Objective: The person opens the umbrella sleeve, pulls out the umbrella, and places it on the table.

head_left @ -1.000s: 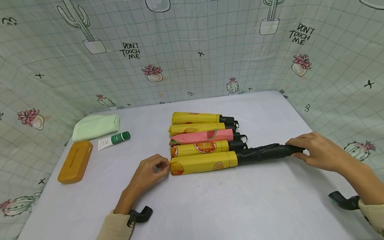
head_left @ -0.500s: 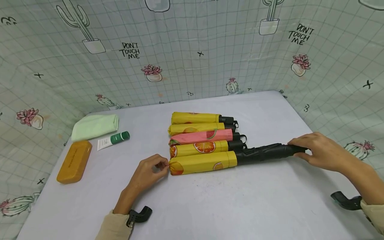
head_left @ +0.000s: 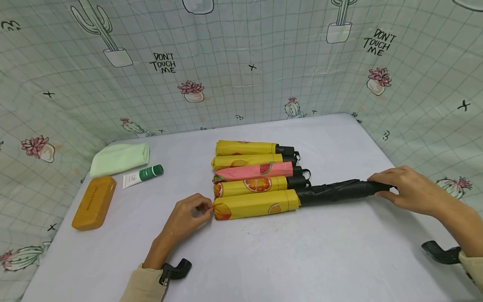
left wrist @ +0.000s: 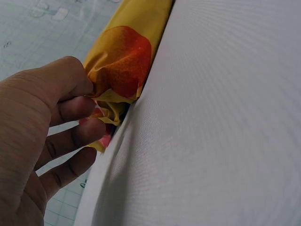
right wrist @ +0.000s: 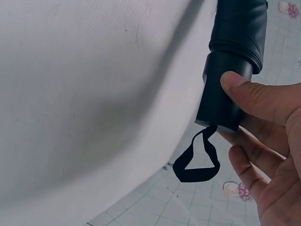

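Note:
A black folded umbrella (head_left: 336,191) lies partly inside a yellow fruit-print sleeve (head_left: 256,204), its shaft end hidden in the fabric. With thumb and fingers my right hand (head_left: 409,191) holds the umbrella's handle (right wrist: 223,89), from which a black wrist loop (right wrist: 196,174) hangs. At the sleeve's gathered closed end, my left hand (head_left: 188,214) pinches the fabric between thumb and index finger; its other fingers curve loosely in the left wrist view. Just behind lie several covered umbrellas, one in a pink sleeve (head_left: 253,172) and the others yellow, such as the orange-slice umbrella (head_left: 250,187).
On the left of the white table (head_left: 271,260) are a folded pale green cloth (head_left: 120,160), a white and green tube (head_left: 143,176) and an orange-brown case (head_left: 94,203). A patterned curtain (head_left: 234,54) stands behind the table.
My right hand has shifted slightly to the right, drawing more of the black umbrella out of the yellow sleeve. The left hand keeps its place at the sleeve's end.

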{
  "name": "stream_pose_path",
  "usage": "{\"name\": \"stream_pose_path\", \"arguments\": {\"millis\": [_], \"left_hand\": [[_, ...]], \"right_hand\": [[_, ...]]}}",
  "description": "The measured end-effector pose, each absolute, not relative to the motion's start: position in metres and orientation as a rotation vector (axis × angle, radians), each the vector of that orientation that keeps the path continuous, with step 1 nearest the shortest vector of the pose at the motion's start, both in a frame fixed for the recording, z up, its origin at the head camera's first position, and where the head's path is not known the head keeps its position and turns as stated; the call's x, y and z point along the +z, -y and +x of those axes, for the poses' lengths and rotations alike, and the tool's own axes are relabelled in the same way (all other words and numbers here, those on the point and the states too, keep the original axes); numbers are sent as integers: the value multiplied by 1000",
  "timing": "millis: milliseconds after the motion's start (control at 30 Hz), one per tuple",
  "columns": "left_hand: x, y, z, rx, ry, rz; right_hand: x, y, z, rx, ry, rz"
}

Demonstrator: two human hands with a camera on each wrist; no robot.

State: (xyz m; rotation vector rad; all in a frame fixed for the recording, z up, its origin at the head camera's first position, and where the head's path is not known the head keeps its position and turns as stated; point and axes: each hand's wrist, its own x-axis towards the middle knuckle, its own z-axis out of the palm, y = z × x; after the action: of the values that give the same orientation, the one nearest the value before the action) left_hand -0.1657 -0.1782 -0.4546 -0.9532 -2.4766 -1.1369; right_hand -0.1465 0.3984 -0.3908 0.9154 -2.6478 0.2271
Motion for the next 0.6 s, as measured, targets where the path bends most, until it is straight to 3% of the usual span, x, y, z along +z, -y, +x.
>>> {"name": "stream_pose_path", "arguments": {"millis": [600], "left_hand": [[-454,177,-165,-1109,2481,-950]], "right_hand": [[-395,-414,-146,187,2621,936]]}}
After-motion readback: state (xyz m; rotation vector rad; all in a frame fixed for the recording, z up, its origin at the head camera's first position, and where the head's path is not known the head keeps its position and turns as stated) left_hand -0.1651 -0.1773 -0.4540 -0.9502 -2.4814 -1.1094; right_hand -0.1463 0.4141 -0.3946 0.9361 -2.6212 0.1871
